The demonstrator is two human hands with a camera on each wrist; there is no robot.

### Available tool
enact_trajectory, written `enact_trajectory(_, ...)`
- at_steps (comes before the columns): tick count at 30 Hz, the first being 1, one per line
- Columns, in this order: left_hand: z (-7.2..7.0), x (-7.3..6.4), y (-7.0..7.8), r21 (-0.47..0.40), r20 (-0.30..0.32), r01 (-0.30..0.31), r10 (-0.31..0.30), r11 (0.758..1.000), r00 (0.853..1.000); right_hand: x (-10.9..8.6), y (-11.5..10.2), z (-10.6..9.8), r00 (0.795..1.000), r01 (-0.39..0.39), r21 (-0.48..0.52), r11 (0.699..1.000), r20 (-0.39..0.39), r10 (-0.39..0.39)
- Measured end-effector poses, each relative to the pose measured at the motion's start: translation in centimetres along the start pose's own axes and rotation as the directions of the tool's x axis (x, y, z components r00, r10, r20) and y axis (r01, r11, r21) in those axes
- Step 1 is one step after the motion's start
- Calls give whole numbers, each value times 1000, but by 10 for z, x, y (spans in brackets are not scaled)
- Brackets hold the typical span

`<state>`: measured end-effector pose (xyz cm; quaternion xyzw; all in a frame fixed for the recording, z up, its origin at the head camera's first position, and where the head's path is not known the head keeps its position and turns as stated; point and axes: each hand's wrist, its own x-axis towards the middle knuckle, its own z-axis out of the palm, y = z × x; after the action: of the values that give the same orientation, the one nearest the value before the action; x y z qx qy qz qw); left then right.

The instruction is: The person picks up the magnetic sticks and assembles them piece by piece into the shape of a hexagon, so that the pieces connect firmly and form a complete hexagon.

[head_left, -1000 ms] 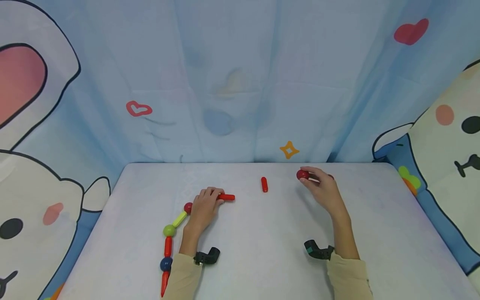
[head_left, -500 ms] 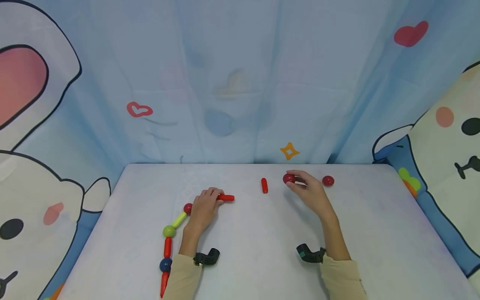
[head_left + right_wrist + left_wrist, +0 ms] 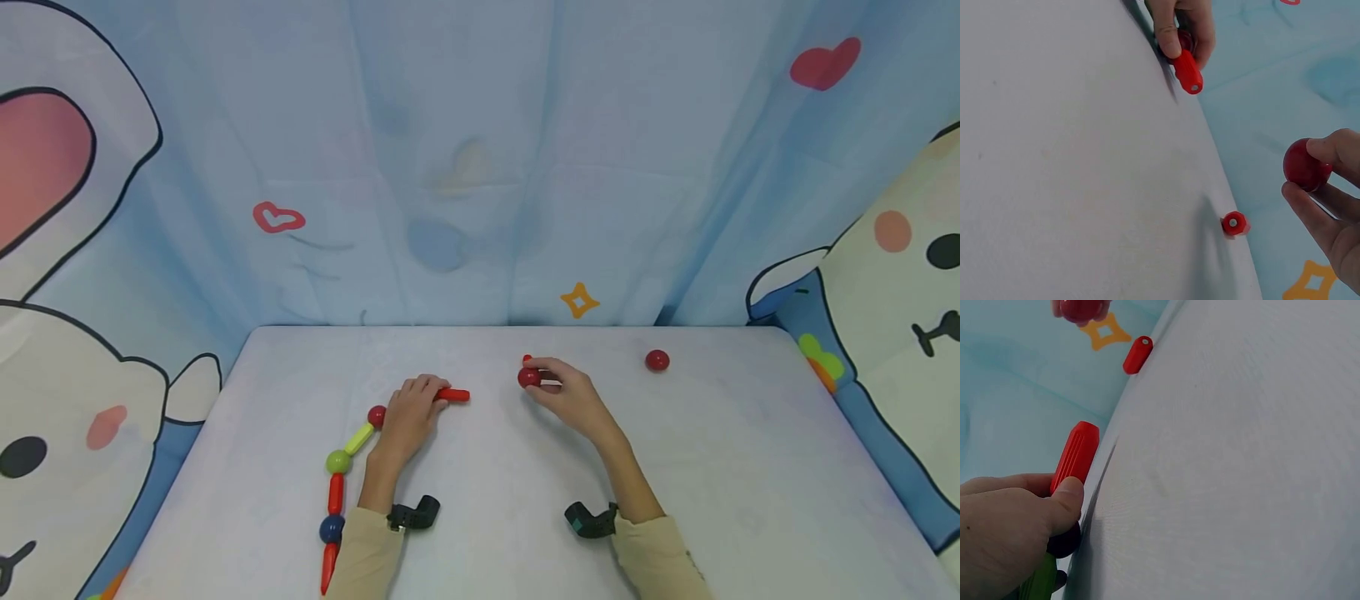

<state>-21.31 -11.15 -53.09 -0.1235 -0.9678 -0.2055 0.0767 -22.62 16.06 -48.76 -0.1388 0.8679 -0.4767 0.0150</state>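
Note:
My left hand (image 3: 408,417) pinches a red rod (image 3: 457,395) at the upper end of a curved chain. Down the chain run a dark red ball (image 3: 377,416), a yellow-green rod (image 3: 360,438), a green ball (image 3: 338,461), a red rod (image 3: 336,493), a blue ball (image 3: 332,528) and a tapered red piece (image 3: 328,567). My right hand (image 3: 573,400) pinches a dark red ball (image 3: 1305,165) between thumb and fingertips, held above the table. Near it lies a loose red rod (image 3: 1235,223), mostly hidden in the head view, with a small metal dot in its end.
Another dark red ball (image 3: 657,360) lies alone at the back right of the white table (image 3: 750,467). A blue printed curtain (image 3: 480,167) hangs behind the table's far edge. Each wrist wears a small black camera.
My right hand has carried its red ball leftward, from the back right to near the loose red rod. The lone ball behind it has come into full view. The left hand stays put.

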Motion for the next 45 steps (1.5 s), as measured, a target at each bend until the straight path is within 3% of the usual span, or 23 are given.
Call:
enact_trajectory(5, 0, 0, 0, -9, 13, -6, 6, 1000, 1000, 0, 0, 7, 999, -24, 5, 1000, 32, 24)
enact_trajectory(14, 0, 1, -1, -30, 12, 0, 1, 1000, 1000, 2, 0, 18, 998, -4, 33, 999, 65, 1)
enact_trajectory(25, 3, 0, -6, -116, 21, 4, -1, 993, 1000, 1, 4, 34, 989, -88, 35, 996, 123, 83)
enact_trajectory(39, 1, 2, 1, 107, -4, -35, 35, 994, 999, 0, -1, 34, 987, -99, 37, 994, 130, 94)
enact_trajectory(45, 2, 2, 1, 96, 1, -32, 32, 995, 999, 1, -1, 41, 983, -116, 48, 992, 147, 108)
